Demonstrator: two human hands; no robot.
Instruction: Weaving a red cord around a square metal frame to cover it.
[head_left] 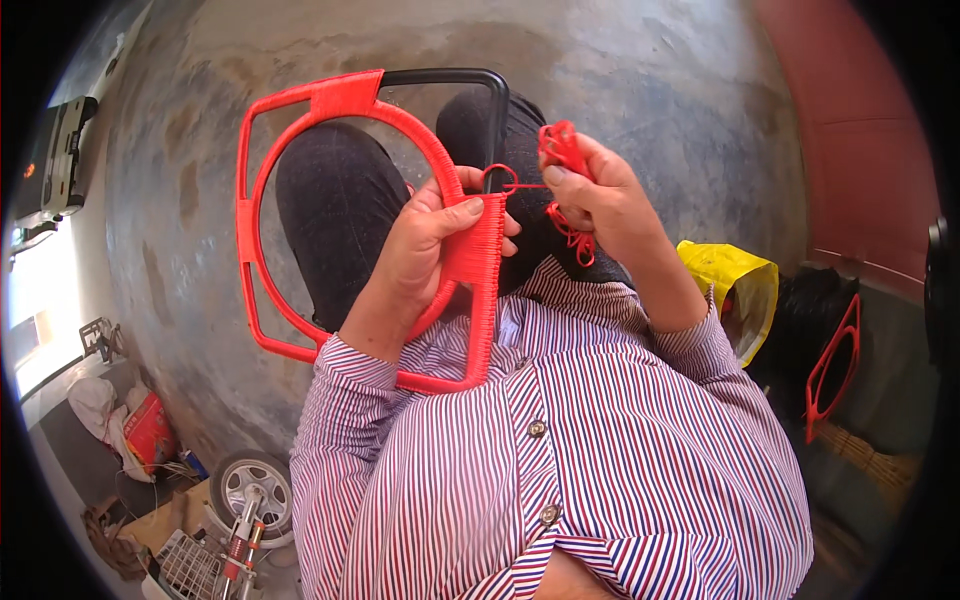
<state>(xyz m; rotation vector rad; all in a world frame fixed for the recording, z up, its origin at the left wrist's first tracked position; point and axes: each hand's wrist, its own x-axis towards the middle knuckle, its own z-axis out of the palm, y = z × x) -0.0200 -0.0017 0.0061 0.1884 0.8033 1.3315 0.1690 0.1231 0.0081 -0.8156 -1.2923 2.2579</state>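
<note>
A squarish frame with a round inner ring (262, 180) rests across my lap, mostly wound in red cord. Its upper right corner is a bare black tube (500, 100). My left hand (425, 240) grips the frame's right side, thumb on the flat red wrapping and fingertips showing past the outer edge. A small loop of cord (503, 177) stands where the winding meets the black tube. From there a short strand runs to my right hand (605, 195), which is closed around a bundle of red cord (562, 145). Loose coils hang below that hand.
At my right stand a yellow bag (735, 290), a black plastic bag (805, 310) and another red frame (835, 370) leaning there. On the lower left are a wheel (252, 492), a white wire basket (190, 568) and a red box (148, 430). A vehicle (58, 160) stands far left.
</note>
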